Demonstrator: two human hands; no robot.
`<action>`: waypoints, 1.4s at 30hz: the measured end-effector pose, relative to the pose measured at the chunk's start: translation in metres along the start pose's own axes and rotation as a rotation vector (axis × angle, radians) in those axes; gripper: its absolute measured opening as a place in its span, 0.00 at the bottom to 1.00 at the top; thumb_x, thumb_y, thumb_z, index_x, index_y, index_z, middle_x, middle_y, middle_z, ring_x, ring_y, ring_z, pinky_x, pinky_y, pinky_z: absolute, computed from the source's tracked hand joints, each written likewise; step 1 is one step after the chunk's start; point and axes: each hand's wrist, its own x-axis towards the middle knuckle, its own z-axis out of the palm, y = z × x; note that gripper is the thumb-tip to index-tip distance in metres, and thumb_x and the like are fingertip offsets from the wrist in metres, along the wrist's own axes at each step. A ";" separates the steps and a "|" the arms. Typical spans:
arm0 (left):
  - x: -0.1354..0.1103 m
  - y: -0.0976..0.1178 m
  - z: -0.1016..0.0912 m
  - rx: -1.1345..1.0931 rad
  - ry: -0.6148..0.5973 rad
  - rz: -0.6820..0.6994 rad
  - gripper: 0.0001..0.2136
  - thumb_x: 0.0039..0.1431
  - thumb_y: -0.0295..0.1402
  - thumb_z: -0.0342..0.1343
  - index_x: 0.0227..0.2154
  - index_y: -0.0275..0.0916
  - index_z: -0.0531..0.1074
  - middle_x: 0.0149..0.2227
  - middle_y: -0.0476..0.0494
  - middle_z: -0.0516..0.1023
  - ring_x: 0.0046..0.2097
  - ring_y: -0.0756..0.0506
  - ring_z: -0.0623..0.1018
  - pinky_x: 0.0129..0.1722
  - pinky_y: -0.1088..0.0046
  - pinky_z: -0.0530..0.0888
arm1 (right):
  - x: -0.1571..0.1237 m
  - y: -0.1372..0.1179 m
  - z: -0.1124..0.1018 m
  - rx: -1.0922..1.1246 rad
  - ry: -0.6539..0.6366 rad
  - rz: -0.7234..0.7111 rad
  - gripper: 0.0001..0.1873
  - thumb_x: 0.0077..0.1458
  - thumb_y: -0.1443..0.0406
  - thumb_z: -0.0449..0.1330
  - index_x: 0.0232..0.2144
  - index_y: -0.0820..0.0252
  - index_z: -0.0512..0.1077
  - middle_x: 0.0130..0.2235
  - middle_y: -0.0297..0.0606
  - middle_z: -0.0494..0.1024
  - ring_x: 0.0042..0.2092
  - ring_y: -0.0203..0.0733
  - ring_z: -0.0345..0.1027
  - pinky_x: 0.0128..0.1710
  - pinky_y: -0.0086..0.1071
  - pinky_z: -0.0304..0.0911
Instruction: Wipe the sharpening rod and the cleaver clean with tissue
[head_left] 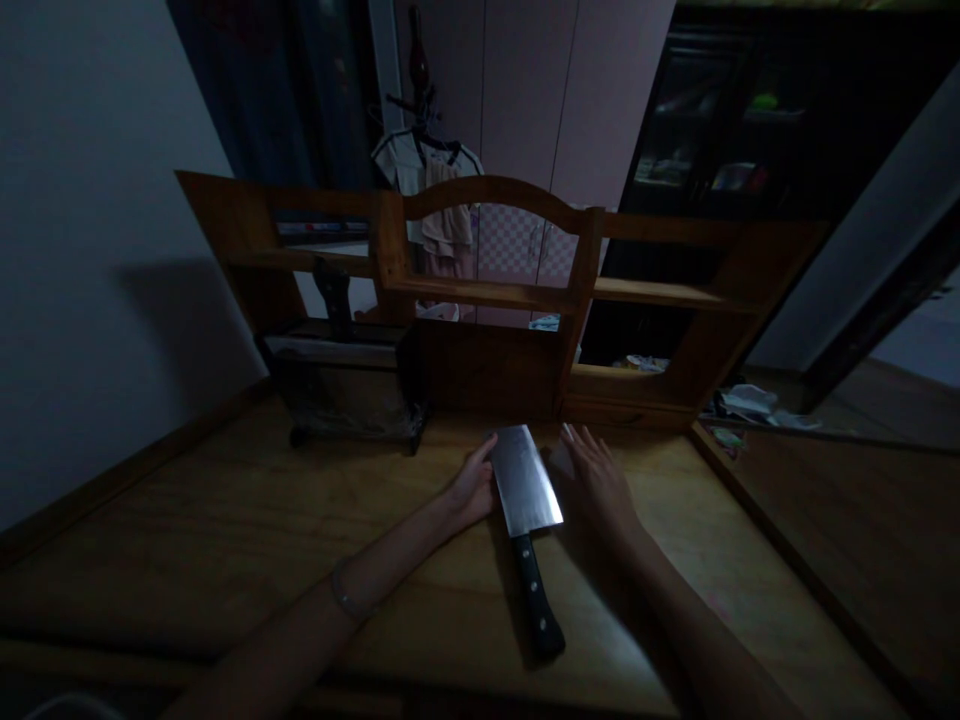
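A cleaver (526,480) with a broad steel blade and a black riveted handle is in the middle, its handle toward me. My left hand (474,486) grips the left edge of the blade, thumb on the upper face and fingers underneath. To the right of the blade, apart from it, my right hand (600,482) is palm down with its fingers stretched out. A small pale patch shows by its fingertips; I cannot make out what it is. A dark-framed knife rack (337,385) stands at the back left, with a black-handled knife (335,298) upright in it.
The wooden desk (420,590) has a shelf unit (491,292) along its back. A wall (90,260) rises at the left. Raised wooden edging (780,550) borders the right side. Beyond are hanging clothes (431,180), pink cabinets (525,100) and a dark glass-fronted cupboard (705,130).
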 end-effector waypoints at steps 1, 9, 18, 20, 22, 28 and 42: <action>-0.001 0.000 0.001 0.000 -0.010 -0.002 0.25 0.61 0.47 0.48 0.46 0.25 0.71 0.40 0.32 0.79 0.44 0.38 0.78 0.54 0.63 0.64 | 0.001 -0.003 -0.004 0.020 0.022 -0.003 0.34 0.56 0.75 0.47 0.63 0.52 0.52 0.65 0.35 0.52 0.67 0.50 0.37 0.64 0.56 0.38; 0.007 -0.001 -0.002 -0.004 -0.032 -0.027 0.25 0.62 0.48 0.46 0.43 0.28 0.73 0.38 0.33 0.80 0.39 0.40 0.79 0.48 0.65 0.67 | -0.001 -0.057 0.002 0.296 -0.286 -0.157 0.30 0.60 0.72 0.45 0.63 0.48 0.51 0.66 0.33 0.51 0.66 0.43 0.44 0.64 0.46 0.46; 0.006 0.004 0.009 -0.078 -0.115 -0.110 0.28 0.62 0.50 0.44 0.45 0.26 0.72 0.42 0.30 0.79 0.46 0.38 0.77 0.53 0.64 0.64 | 0.007 -0.041 0.002 0.138 -0.440 -0.235 0.34 0.59 0.71 0.48 0.64 0.48 0.46 0.66 0.34 0.49 0.66 0.45 0.41 0.64 0.49 0.43; 0.007 0.005 0.008 -0.095 -0.103 -0.110 0.27 0.62 0.50 0.45 0.45 0.27 0.73 0.41 0.31 0.79 0.45 0.38 0.78 0.53 0.64 0.64 | 0.009 -0.038 -0.001 0.121 -0.421 -0.206 0.30 0.61 0.68 0.47 0.64 0.49 0.46 0.66 0.35 0.49 0.66 0.45 0.40 0.64 0.49 0.44; 0.009 0.004 0.005 -0.096 -0.112 -0.098 0.27 0.62 0.50 0.45 0.45 0.27 0.73 0.41 0.31 0.79 0.45 0.38 0.77 0.54 0.63 0.63 | 0.011 -0.037 -0.003 0.102 -0.393 -0.179 0.27 0.64 0.64 0.45 0.64 0.50 0.47 0.66 0.35 0.49 0.66 0.45 0.41 0.64 0.48 0.45; 0.012 0.004 0.002 -0.056 -0.153 -0.109 0.28 0.62 0.50 0.45 0.45 0.25 0.72 0.44 0.27 0.77 0.48 0.36 0.75 0.55 0.60 0.62 | 0.009 -0.031 0.001 0.067 -0.321 -0.112 0.30 0.64 0.56 0.46 0.65 0.50 0.44 0.66 0.36 0.48 0.66 0.47 0.41 0.63 0.48 0.48; 0.006 0.003 0.003 0.058 -0.100 -0.074 0.26 0.63 0.49 0.44 0.41 0.28 0.74 0.37 0.34 0.80 0.38 0.42 0.78 0.47 0.67 0.68 | 0.001 -0.047 -0.010 0.186 -0.197 -0.163 0.24 0.65 0.61 0.43 0.62 0.50 0.53 0.64 0.35 0.57 0.65 0.44 0.45 0.63 0.47 0.49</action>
